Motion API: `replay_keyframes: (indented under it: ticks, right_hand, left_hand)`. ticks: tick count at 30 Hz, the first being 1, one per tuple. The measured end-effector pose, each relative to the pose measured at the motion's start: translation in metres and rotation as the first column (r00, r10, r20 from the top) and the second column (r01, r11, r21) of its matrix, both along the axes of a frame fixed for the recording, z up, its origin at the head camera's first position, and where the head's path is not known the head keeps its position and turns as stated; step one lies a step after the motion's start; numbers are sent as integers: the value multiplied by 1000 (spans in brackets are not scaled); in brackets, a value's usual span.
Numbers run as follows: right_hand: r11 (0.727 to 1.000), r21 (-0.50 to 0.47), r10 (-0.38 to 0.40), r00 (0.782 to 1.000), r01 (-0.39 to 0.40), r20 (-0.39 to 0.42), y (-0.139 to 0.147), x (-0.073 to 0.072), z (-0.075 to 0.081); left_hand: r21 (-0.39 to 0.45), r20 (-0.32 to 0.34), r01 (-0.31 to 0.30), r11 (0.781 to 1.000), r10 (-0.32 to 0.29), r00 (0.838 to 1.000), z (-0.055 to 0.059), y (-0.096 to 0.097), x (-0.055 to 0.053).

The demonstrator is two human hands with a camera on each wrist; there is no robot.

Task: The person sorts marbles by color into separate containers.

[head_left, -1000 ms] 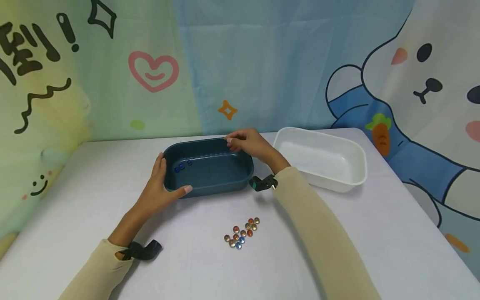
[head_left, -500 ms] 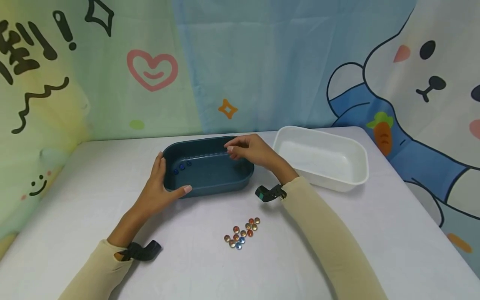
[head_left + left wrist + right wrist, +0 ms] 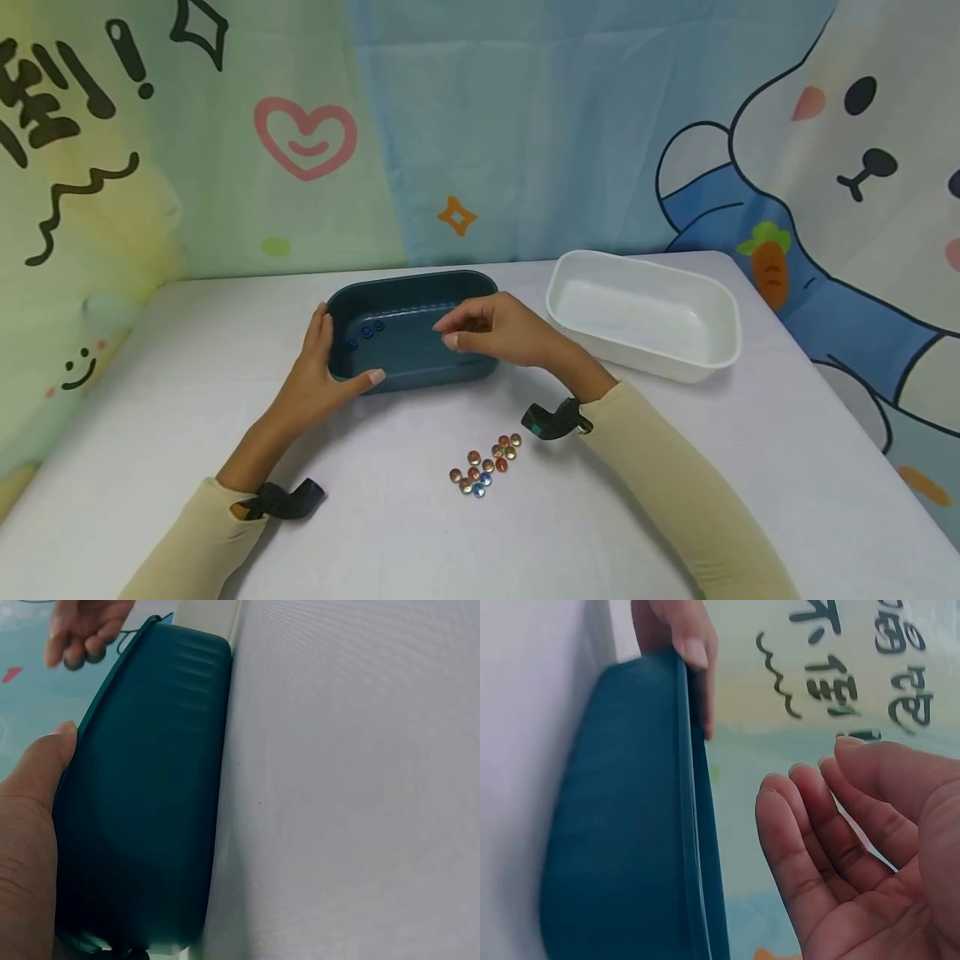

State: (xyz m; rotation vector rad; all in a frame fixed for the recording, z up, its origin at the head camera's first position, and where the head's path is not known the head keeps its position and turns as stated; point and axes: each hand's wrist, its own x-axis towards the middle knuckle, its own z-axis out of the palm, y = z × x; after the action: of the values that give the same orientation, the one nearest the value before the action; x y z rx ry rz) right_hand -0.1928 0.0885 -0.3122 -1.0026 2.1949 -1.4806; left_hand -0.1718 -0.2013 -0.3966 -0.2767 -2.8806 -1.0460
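Left hand (image 3: 317, 379), spread wide, grips the blue tray (image 3: 427, 375); right hand (image 3: 510, 332) hovers above it, loosely cupped, empty

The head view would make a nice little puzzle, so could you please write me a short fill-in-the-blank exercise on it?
1. The left hand grips the dark tray at its ____ end.
2. Inside that tray, ____ dark blue beads are visible.
3. The second tray is ____ in colour.
4. The right hand holds ____.

Missing words: left; three; white; nothing.

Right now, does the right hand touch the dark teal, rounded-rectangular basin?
Apart: the right wrist view shows pale backdrop between the right hand and the basin.
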Motion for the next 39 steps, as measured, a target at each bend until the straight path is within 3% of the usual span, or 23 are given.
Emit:
replay_keyframes:
  ticks: [7,14,22,31,39]
  right_hand:
    - [994,-18,102,991,-104,-81,1,11,-16]
    - [991,-3,136,990,-136,-48,5,39,-1]
    - [983,17,181,983,-181,-41,14,44,-29]
    - [979,40,198,976,-202,95,25,61,-55]
    - [972,168,159,986,-167,57,36,71,-65]
  left_hand:
    - [-5,-6,-2,1000,2,1000,1,-1,1]
    - [-8,-11,0,1000,0,1000,2,0,1]
    - [0,-4,6,1000,-6,1000,3,1,2]
    - [-7,-12,-2,1000,2,1000,2,0,1]
    - [7,-15,8,1000,-8,1000,2,1,1]
